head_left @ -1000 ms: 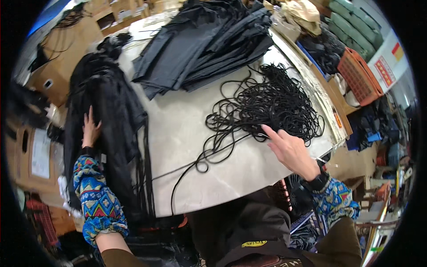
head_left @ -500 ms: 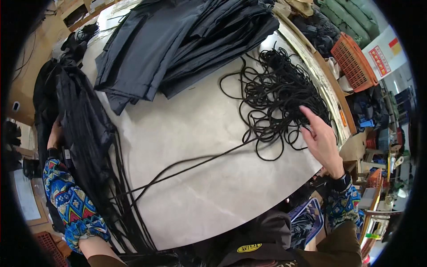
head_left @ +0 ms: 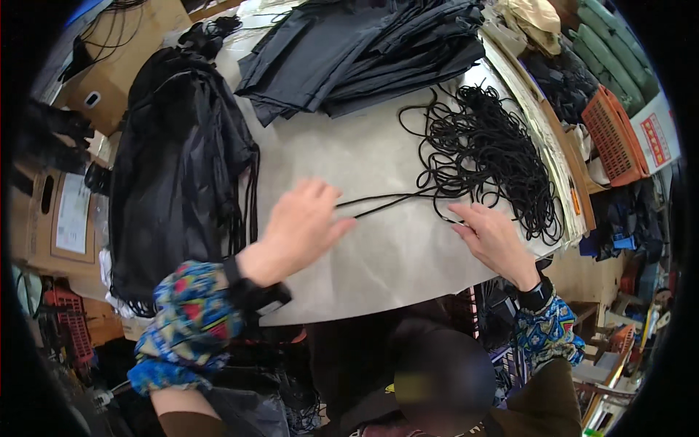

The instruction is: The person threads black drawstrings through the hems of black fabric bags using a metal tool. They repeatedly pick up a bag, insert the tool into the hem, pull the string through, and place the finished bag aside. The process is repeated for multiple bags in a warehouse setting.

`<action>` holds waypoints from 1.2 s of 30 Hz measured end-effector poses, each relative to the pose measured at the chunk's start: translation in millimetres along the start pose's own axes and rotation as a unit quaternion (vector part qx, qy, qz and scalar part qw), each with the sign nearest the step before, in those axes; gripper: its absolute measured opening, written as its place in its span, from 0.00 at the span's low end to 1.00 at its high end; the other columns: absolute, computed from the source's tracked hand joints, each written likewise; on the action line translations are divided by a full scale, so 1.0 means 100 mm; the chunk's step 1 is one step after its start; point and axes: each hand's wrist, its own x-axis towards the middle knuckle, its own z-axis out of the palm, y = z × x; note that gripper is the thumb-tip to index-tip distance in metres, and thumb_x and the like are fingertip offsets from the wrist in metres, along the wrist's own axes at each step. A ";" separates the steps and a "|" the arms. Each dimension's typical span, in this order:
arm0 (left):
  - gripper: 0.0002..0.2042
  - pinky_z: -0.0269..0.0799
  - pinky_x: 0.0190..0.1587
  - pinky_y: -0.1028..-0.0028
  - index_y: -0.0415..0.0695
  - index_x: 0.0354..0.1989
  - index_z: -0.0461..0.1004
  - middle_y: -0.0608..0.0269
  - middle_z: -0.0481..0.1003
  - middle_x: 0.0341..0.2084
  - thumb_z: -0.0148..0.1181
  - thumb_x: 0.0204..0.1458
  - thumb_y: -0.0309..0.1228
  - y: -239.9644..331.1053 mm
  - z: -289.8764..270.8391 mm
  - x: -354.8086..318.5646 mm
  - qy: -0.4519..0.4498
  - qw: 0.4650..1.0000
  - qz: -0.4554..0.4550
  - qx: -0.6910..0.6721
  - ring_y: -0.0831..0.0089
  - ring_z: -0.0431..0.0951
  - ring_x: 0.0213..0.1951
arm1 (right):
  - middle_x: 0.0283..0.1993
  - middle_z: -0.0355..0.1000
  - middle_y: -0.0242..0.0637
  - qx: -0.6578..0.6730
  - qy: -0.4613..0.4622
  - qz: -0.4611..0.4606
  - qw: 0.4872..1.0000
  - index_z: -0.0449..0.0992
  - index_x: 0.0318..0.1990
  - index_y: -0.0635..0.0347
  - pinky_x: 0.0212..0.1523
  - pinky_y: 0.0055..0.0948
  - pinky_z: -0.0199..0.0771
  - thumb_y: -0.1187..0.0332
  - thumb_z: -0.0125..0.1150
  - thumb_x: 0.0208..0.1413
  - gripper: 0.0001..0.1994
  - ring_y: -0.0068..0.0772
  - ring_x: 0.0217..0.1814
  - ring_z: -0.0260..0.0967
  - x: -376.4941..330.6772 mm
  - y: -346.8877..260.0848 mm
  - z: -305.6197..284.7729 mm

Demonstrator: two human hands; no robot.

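Note:
My left hand [head_left: 295, 229], slightly blurred, is over the pale table top [head_left: 393, 269], thumb and fingers apart and nothing visible in them. Two black cord strands [head_left: 386, 204] run from beside its fingers toward a tangled heap of black cord [head_left: 495, 146] on the right. At the near edge of that heap is my right hand [head_left: 495, 244], its thumb and forefinger apart around a gap. A cord loop passes close to those fingertips; whether they touch it I cannot tell. Left of my left hand, a stack of black drawstring bags [head_left: 175, 160] hangs over the table's edge, cords trailing.
Folded black fabric pieces [head_left: 364, 58] lie across the table's far side. An orange plastic basket [head_left: 615, 138] stands beyond the right edge, near green rolled bundles [head_left: 615, 62]. Cardboard boxes [head_left: 65, 218] are at the left, with a red basket [head_left: 69, 324] below.
My left hand has left the black bags and moved right, over the table. My right hand has shifted slightly left. The bags now lie flatter at the left, and the view has shifted.

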 end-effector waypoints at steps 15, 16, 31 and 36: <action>0.10 0.66 0.44 0.67 0.39 0.36 0.74 0.57 0.71 0.33 0.63 0.44 0.27 -0.09 -0.51 -1.08 0.019 0.985 -0.137 0.107 0.60 0.70 0.41 | 0.30 0.69 0.45 0.075 -0.023 -0.018 0.997 0.72 0.46 0.60 0.30 0.41 0.67 0.71 0.57 0.52 0.13 0.50 0.32 0.68 -0.47 -0.10 0.02; 0.13 0.61 0.49 0.62 0.40 0.36 0.73 0.56 0.70 0.35 0.64 0.42 0.30 -0.06 -0.46 -1.14 -0.024 0.983 -0.111 0.142 0.57 0.66 0.45 | 0.30 0.69 0.45 0.072 -0.021 -0.025 0.997 0.72 0.45 0.61 0.30 0.41 0.67 0.71 0.57 0.52 0.13 0.50 0.32 0.68 -0.48 -0.13 0.03; 0.04 0.60 0.31 0.77 0.36 0.29 0.75 0.66 0.66 0.23 0.59 0.50 0.24 -0.03 -0.81 -1.16 -0.073 0.951 -0.144 -0.263 0.79 0.66 0.28 | 0.31 0.71 0.49 0.161 0.002 -0.182 0.970 0.66 0.54 0.59 0.34 0.40 0.69 0.72 0.56 0.52 0.20 0.52 0.34 0.70 0.00 -0.95 0.47; 0.04 0.60 0.33 0.84 0.40 0.29 0.73 0.70 0.71 0.26 0.55 0.55 0.26 -0.64 -0.70 -1.51 0.096 0.860 -0.301 -0.401 0.84 0.65 0.27 | 0.31 0.73 0.48 0.040 -0.039 -0.116 0.992 0.75 0.35 0.61 0.35 0.42 0.71 0.74 0.54 0.47 0.07 0.50 0.36 0.71 0.21 -0.41 0.55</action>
